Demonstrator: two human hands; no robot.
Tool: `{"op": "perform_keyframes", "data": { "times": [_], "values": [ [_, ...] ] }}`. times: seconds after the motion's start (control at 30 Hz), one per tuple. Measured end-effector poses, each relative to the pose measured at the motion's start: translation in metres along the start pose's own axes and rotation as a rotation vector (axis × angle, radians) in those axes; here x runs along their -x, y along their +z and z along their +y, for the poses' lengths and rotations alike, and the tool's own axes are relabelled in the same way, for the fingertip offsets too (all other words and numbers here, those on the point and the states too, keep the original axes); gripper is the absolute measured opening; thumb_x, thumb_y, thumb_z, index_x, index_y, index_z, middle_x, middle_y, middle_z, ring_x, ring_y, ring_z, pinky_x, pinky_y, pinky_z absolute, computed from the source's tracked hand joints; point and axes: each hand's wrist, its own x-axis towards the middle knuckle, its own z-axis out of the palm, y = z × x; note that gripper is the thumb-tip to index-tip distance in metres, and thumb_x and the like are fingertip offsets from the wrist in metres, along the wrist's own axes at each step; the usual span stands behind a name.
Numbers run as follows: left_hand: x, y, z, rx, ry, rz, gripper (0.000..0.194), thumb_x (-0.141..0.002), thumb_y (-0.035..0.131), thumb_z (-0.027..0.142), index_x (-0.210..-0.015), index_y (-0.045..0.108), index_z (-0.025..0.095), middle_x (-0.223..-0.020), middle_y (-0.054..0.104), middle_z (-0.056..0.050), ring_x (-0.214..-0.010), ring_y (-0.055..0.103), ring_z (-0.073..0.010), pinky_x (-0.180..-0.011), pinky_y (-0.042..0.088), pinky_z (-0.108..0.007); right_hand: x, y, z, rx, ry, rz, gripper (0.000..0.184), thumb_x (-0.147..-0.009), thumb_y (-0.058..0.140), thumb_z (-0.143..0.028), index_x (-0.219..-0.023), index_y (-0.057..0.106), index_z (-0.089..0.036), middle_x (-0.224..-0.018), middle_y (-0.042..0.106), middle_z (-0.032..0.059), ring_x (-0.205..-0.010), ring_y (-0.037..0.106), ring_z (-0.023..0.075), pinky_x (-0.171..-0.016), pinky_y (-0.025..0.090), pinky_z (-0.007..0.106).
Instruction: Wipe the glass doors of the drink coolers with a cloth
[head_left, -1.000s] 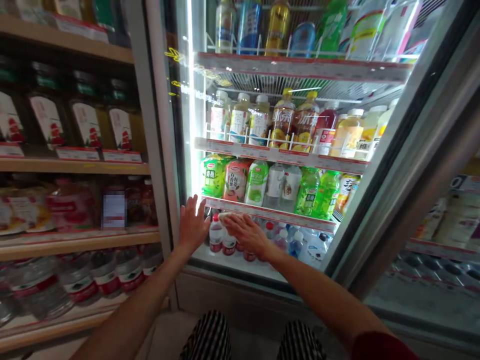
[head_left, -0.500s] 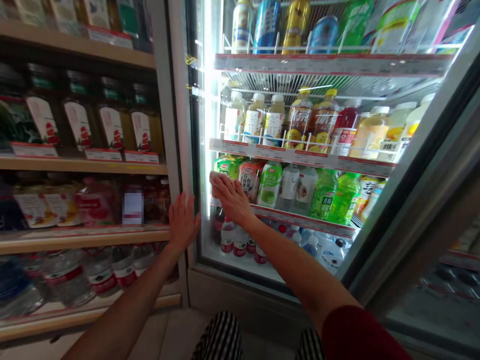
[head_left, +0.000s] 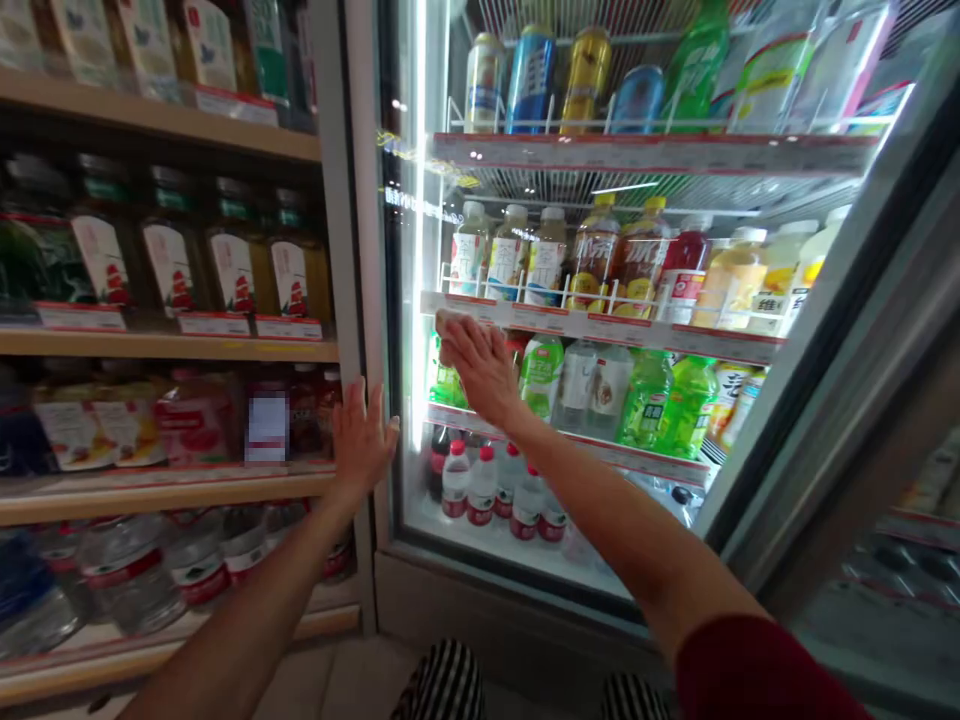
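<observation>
- Glass door (head_left: 409,490) of a lit drinks cooler stands before the person, with both hands raised toward its left edge.
- The right hand (head_left: 487,375) is at the glass, in front of the left end of the third shelf down; whether the palm touches cannot be told.
- Its fingers lie close together, curled over a pale cloth-like piece (head_left: 448,319), which shows only at the fingertips, by the left end of the second shelf's front edge (head_left: 525,318).
- The left hand (head_left: 364,440) is at the upright metal frame (head_left: 354,250) beside the door's left edge, fingers spread and thumb toward the glass; how firmly it presses cannot be told.
- Behind the right hand, a green bottle (head_left: 447,385) is partly covered; a green-and-white bottle (head_left: 541,376) stands just to its right.
- Below, red-capped bottles (head_left: 454,482) stand near the front left corner of the bottom shelf.
- Bottles with white caps (head_left: 507,252) fill the left end of the second shelf, yellow-capped ones (head_left: 595,255) next to them.
- Wooden shelving (head_left: 172,346) with more bottles meets the frame's left edge.
</observation>
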Motion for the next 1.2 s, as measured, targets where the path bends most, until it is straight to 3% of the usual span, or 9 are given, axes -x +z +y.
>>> {"op": "perform_keyframes", "data": {
  "times": [0.2,0.27,0.37,0.43,0.63,0.83,1.03,1.1,1.2],
  "values": [
    [-0.021,0.006,0.042,0.031,0.105,0.003,0.055,-0.086,0.038,0.034,-0.138,0.027,0.017,-0.148,0.016,-0.013,-0.137,0.014,-0.0273,-0.11,0.016,-0.05,0.07,-0.016,0.017,0.035,-0.204,-0.068,0.047,-0.086,0.042,-0.015,-0.133,0.038,-0.021,-0.143,0.035,0.0001,-0.136,0.022,0.0162,-0.115,0.011,0.04],
    [-0.025,0.008,0.056,0.045,0.141,0.016,0.056,-0.086,0.039,0.034,-0.138,0.027,0.017,-0.148,0.017,-0.014,-0.137,0.014,-0.027,-0.109,0.017,-0.05,0.078,-0.03,0.037,0.074,-0.12,-0.041,0.048,-0.085,0.042,-0.015,-0.132,0.039,-0.02,-0.145,0.032,0.0019,-0.138,0.016,0.0188,-0.115,0.007,0.044],
    [-0.03,0.014,0.08,0.084,0.187,0.049,0.057,-0.086,0.041,0.034,-0.138,0.026,0.018,-0.148,0.017,-0.014,-0.137,0.013,-0.0268,-0.109,0.017,-0.049,0.078,-0.059,0.072,0.155,0.126,0.064,0.049,-0.084,0.043,-0.018,-0.133,0.038,-0.02,-0.147,0.027,0.0047,-0.139,0.008,0.0218,-0.114,0.005,0.049],
    [-0.032,0.018,0.097,0.112,0.228,0.067,0.057,-0.086,0.042,0.034,-0.138,0.026,0.018,-0.148,0.017,-0.014,-0.137,0.013,-0.0262,-0.109,0.017,-0.048,0.09,-0.072,0.083,0.19,0.168,0.079,0.049,-0.084,0.044,-0.019,-0.133,0.039,-0.019,-0.147,0.027,0.0054,-0.139,0.006,0.0223,-0.113,0.005,0.049],
    [-0.036,0.025,0.143,0.173,0.355,0.104,0.059,-0.085,0.045,0.032,-0.139,0.025,0.019,-0.147,0.019,-0.013,-0.138,0.013,-0.025,-0.11,0.017,-0.047,0.157,-0.079,0.082,0.147,-0.142,-0.101,0.047,-0.083,0.046,-0.017,-0.129,0.044,-0.023,-0.143,0.036,0.001,-0.138,0.014,0.0179,-0.115,0.006,0.044],
    [-0.04,0.03,0.183,0.223,0.412,0.126,0.061,-0.084,0.045,0.029,-0.14,0.022,0.021,-0.148,0.018,-0.012,-0.138,0.012,-0.025,-0.11,0.018,-0.047,0.145,-0.11,0.128,0.251,0.261,0.159,0.043,-0.085,0.045,-0.022,-0.128,0.045,-0.019,-0.145,0.032,0.0077,-0.139,0.009,0.0228,-0.112,0.009,0.051],
    [-0.039,0.032,0.212,0.242,0.489,0.139,0.063,-0.083,0.047,0.028,-0.14,0.022,0.021,-0.147,0.02,-0.012,-0.137,0.015,-0.0246,-0.11,0.019,-0.046,0.192,-0.109,0.115,0.23,-0.064,-0.02,0.039,-0.085,0.044,-0.017,-0.123,0.05,-0.024,-0.138,0.044,0.0011,-0.138,0.016,0.0181,-0.114,0.011,0.044],
    [-0.039,0.031,0.219,0.259,0.508,0.142,0.063,-0.083,0.048,0.027,-0.14,0.022,0.021,-0.148,0.019,-0.012,-0.137,0.014,-0.0251,-0.11,0.019,-0.046,0.192,-0.119,0.129,0.263,0.02,0.034,0.04,-0.085,0.044,-0.018,-0.124,0.049,-0.023,-0.139,0.042,0.0023,-0.138,0.015,0.019,-0.114,0.012,0.045],
    [-0.041,0.03,0.23,0.287,0.521,0.132,0.064,-0.082,0.049,0.027,-0.14,0.022,0.022,-0.148,0.016,-0.011,-0.137,0.013,-0.0255,-0.111,0.018,-0.048,0.183,-0.137,0.157,0.341,0.329,0.22,0.043,-0.086,0.044,-0.021,-0.128,0.045,-0.019,-0.146,0.03,0.0069,-0.139,0.012,0.0236,-0.112,0.014,0.05]
  ]
}}
